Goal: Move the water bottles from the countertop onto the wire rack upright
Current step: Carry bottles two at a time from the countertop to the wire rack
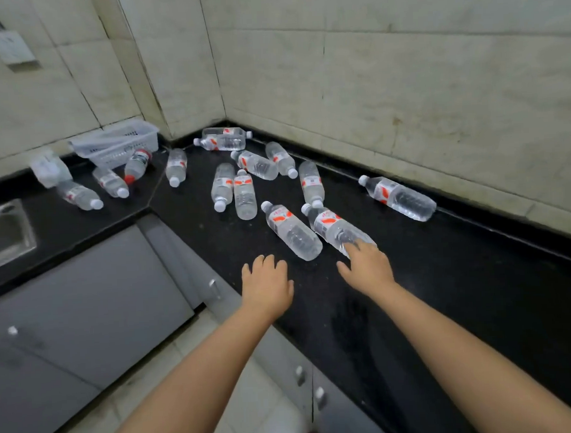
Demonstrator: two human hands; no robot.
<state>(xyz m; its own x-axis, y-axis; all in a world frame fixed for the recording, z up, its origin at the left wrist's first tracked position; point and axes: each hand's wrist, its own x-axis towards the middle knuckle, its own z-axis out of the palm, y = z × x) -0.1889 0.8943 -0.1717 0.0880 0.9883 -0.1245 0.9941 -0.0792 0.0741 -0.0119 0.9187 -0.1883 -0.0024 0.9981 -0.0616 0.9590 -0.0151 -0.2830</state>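
Several clear water bottles with red-and-white labels lie on their sides across the black countertop (443, 275), most of them in the corner. My right hand (368, 266) is stretched out, fingers spread, its fingertips touching the base end of the nearest bottle (335, 229). Just left of that one lies another bottle (291, 230). My left hand (266, 281) hovers open above the counter a short way below that bottle and holds nothing. One bottle (399, 198) lies alone near the right wall. No wire rack is in view.
A white plastic basket (116, 146) leans against the left wall with more bottles around it. A steel sink (7, 233) is at the far left. Grey cabinet doors with knobs (84, 290) run under the counter. Tiled walls close the corner.
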